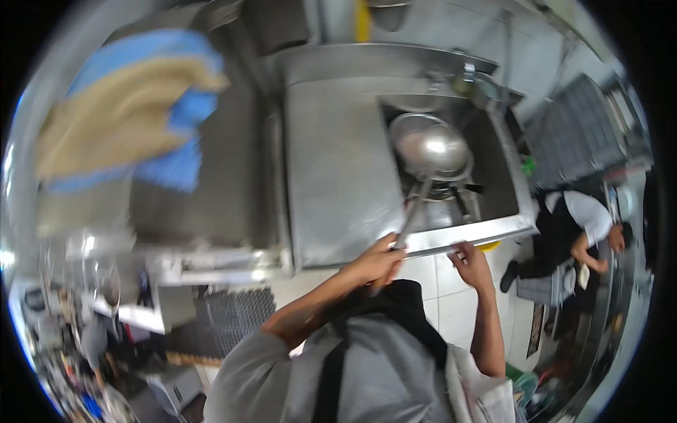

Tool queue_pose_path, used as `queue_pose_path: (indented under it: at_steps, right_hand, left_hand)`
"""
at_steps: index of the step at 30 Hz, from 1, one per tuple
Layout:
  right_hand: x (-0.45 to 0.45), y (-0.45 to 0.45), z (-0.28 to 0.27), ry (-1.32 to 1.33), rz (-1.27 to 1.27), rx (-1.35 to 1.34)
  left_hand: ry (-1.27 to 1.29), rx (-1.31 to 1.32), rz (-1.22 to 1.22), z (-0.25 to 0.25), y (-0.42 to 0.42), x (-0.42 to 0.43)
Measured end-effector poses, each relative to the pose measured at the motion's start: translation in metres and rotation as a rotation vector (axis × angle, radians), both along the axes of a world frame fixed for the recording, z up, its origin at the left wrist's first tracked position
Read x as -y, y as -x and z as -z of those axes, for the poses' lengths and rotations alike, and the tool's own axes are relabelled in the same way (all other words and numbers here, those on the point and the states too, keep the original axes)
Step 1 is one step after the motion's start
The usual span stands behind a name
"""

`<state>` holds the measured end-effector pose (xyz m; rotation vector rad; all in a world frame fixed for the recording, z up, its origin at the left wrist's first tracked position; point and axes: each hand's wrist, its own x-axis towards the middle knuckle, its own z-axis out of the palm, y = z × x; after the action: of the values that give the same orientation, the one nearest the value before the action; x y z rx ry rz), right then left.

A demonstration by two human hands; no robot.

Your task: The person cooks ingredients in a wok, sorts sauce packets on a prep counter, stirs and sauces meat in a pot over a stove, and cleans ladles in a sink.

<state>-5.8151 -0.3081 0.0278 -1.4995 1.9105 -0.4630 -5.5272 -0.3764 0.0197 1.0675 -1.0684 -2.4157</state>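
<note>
My left hand (381,262) is closed round the long handle of a metal ladle or pan (443,148), whose round, shiny bowl hangs over the sink (499,158). Beneath the bowl, a round metal vessel (409,127) and other dark-handled utensils (460,201) lie in the basin; their exact shapes are blurred. At the sink's front edge (465,238) is my right hand (471,266), its fingers bent but apart and nothing visible in them. Whether it touches the edge cannot be made out.
A steel drainboard (338,169) adjoins the sink on the left. Farther left, blue and tan cloths (127,113) appear above a steel surface. A faucet (467,70) stands behind the basin. Another person (575,233) bends at the right beside grey crates (575,134).
</note>
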Motion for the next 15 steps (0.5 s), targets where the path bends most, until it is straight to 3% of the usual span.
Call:
queue_pose_path:
  at_steps: [2, 4, 7, 8, 11, 12, 13, 15]
  right_hand:
    - [0.063, 0.042, 0.02, 0.259, -0.05, -0.122]
    - [0.145, 0.066, 0.0, 0.234, -0.028, -0.088]
    - [0.283, 0.119, 0.027, 0.361, 0.059, 0.007]
    - [0.331, 0.131, 0.025, 0.378, 0.039, -0.14]
    - [0.49, 0.195, 0.077, 0.403, -0.124, -0.545]
    - [0.572, 0.244, 0.146, 0.316, -0.235, -0.734]
    - [0.624, 0.272, 0.173, 0.393, -0.162, -0.347]
    - [0.689, 0.276, 0.18, 0.414, -0.335, -0.548]
  left_hand:
    - [-0.017, -0.007, -0.022, -0.003, 0.011, 0.021]
    - [-0.029, 0.005, -0.038, -0.004, 0.027, 0.042]
    - [-0.181, -0.009, -0.132, -0.006, 0.055, 0.058]
    - [-0.196, 0.029, -0.147, -0.008, 0.068, 0.062]
    - [-0.234, 0.018, -0.256, -0.035, 0.107, 0.073]
    - [-0.182, 0.01, -0.288, -0.039, 0.119, 0.078]
    - [-0.168, -0.022, -0.316, -0.041, 0.134, 0.085]
    - [-0.106, -0.03, -0.312, -0.059, 0.151, 0.094]
